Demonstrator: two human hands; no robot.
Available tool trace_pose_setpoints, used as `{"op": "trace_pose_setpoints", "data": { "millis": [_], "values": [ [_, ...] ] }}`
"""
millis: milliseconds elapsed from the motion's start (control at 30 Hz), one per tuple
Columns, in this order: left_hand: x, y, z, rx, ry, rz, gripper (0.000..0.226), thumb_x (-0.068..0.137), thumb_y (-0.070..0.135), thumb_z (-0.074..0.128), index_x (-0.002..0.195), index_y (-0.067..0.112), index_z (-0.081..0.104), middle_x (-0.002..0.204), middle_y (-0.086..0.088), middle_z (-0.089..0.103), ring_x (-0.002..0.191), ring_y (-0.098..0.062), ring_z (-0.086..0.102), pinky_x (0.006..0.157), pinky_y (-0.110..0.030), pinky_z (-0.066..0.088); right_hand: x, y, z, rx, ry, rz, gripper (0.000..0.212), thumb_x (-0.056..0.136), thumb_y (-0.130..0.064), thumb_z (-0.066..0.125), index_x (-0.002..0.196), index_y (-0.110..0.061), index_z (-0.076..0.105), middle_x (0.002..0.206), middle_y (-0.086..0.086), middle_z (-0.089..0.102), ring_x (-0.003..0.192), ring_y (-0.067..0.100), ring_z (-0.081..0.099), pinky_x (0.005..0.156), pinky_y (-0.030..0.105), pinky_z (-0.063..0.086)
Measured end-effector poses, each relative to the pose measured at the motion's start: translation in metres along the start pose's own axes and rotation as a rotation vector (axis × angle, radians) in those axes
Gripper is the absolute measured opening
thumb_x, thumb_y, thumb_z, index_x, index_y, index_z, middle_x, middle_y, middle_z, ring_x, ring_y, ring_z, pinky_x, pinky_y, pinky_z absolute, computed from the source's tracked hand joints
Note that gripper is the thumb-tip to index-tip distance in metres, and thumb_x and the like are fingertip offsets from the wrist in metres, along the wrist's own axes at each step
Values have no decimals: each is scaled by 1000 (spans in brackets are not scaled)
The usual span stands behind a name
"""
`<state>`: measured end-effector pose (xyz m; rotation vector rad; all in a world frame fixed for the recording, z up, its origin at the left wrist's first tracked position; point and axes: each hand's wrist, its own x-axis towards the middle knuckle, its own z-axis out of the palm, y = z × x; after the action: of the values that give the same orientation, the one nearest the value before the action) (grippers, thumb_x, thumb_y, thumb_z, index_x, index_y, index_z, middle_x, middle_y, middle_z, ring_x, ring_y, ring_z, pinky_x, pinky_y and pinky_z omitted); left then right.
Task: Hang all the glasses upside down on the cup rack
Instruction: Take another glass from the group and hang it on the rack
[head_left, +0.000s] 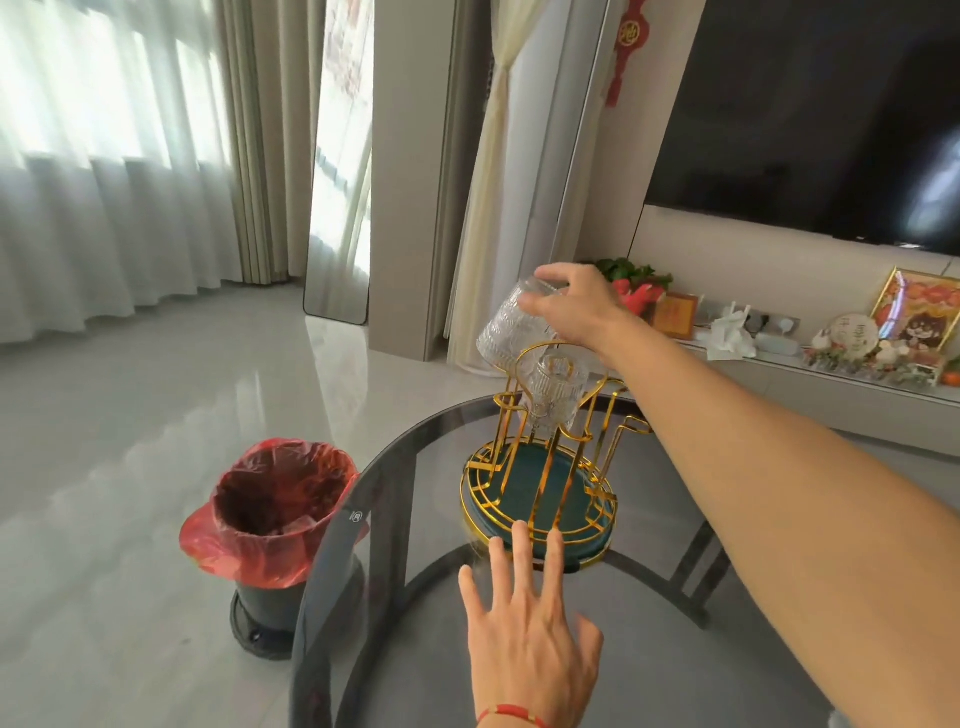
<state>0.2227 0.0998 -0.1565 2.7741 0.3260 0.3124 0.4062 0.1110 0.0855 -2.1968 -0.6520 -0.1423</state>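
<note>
Readable marks: very few

We are seeing a small white circled mark, seemingly an "R", printed on the dark rim of the round smoked-glass table (357, 516). We are also noticing a gold character on the red knotted wall ornament (629, 32) and writing on the round white decorative plate (852, 336), both too blurred for us to read.

Right hand (576, 306) holds inverted glass (506, 327) above rack (540, 467).
</note>
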Motion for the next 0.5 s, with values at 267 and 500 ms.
{"op": "trace_pose_setpoints", "data": {
  "millis": [267,500],
  "values": [
    [-1,0,2,-16,15,14,80,88,60,36,157,38,2,170,-8,-1,155,-37,4,117,-70,5,-4,7,32,-431,-94,-3,66,82,-57,76,139,-24,65,145,8,63,131,35,58,97,45,47],
    [-3,0,4,-9,-8,-20,80,89,60,27,154,38,-14,169,-5,-16,155,-34,-10,118,-66,-7,-9,7,41,-781,-164,-66,57,83,-60,72,129,-26,70,123,8,71,115,33,63,79,39,36]
  ]
}}
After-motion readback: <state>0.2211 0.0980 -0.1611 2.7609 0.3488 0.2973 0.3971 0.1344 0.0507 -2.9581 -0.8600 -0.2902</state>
